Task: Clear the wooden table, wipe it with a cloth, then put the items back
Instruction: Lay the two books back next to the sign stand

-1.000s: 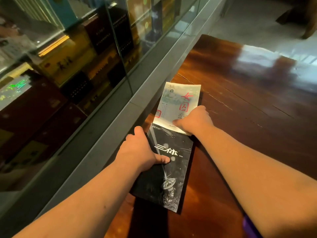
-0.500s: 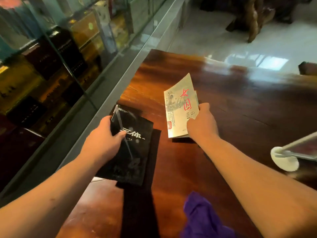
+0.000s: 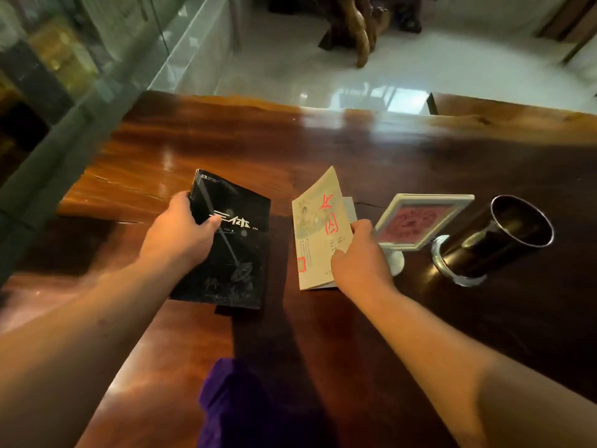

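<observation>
My left hand (image 3: pixel 179 231) grips a black book (image 3: pixel 235 253) by its left edge, holding it tilted just above the dark wooden table (image 3: pixel 323 140). My right hand (image 3: pixel 358 257) holds a pale book with red characters (image 3: pixel 318 231) by its right edge, its cover lifted slightly off the table. The two books are side by side, a small gap apart. A purple cloth (image 3: pixel 232 405) lies crumpled on the table near its front edge, between my forearms.
A white-framed sign on a round stand (image 3: pixel 416 221) is right beside my right hand. A dark metal cup (image 3: pixel 491 240) stands further right. A glass display cabinet (image 3: pixel 64 76) runs along the table's left side. White tiled floor lies beyond the far edge.
Both books have moved right, away from the cabinet side, and now sit apart over the table's middle. The view swung right, bringing the sign stand and the cup into sight.
</observation>
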Motion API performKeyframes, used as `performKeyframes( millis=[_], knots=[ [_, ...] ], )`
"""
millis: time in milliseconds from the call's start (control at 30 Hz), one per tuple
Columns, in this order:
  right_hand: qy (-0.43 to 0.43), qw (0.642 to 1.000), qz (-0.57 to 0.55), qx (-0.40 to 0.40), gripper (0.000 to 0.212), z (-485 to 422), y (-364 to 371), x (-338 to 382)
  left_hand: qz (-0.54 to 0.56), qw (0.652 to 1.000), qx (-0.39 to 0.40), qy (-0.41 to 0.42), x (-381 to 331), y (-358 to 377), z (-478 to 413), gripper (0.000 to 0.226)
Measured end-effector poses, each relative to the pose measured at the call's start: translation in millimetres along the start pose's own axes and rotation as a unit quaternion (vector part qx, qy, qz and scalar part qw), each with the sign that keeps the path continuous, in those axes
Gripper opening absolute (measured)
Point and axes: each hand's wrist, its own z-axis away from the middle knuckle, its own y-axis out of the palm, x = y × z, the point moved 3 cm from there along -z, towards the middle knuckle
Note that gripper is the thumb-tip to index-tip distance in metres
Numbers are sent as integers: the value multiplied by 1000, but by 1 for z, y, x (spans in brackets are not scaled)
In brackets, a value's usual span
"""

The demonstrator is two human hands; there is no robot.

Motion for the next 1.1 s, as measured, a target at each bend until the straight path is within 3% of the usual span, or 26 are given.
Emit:
performKeyframes(
  millis=[233, 433, 633, 900, 1100],
  knots=[
    [-39, 998, 42, -12, 36, -1, 7, -23, 1, 1000, 20, -6, 9, 39, -8, 56],
    [-57, 992, 108, -46, 53, 11, 7, -25, -24, 1000, 11, 8, 18, 31, -5, 85],
    [-51, 979, 191, -41, 65, 45, -13, -11, -46, 995, 59, 70, 19, 0, 25, 64],
    [-197, 959, 192, 74, 45, 117, -8, 32, -106, 966, 97, 213, 4, -31, 107, 47],
    [-278, 934, 197, 106, 45, 162, 13, 35, -144, 948, 123, 255, 26, -17, 175, 51]
  ],
)
